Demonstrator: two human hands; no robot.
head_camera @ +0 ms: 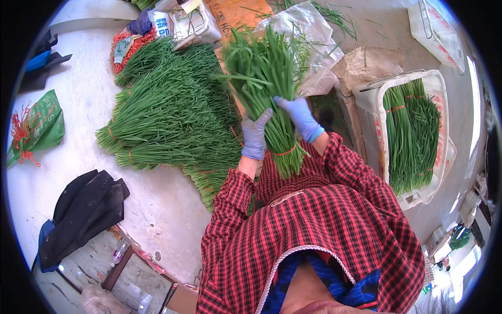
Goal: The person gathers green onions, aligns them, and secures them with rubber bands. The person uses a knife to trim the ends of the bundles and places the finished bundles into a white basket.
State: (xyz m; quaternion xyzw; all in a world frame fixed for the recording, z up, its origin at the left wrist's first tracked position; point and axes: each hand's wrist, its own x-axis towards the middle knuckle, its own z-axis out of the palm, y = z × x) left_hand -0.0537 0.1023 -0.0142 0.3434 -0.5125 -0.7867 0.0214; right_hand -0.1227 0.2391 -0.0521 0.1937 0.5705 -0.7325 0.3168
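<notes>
Between my two gloved hands I hold a large bundle of green garlic chives, its leaves fanned out at the top. A red band is wrapped around its paler stem end, which points toward my body. My left hand, in a bluish glove, grips the bundle's left side. On the right side, my right hand presses against the leaves, thumb over the front. Beside my left hand lies a big pile of banded chive bundles on a pale surface.
A white plastic crate at right holds banded chives. Clear plastic sheeting and brown paper lie ahead. Red ties sit behind the pile. Toward the left are a green bag and dark cloth; another crate stands far right.
</notes>
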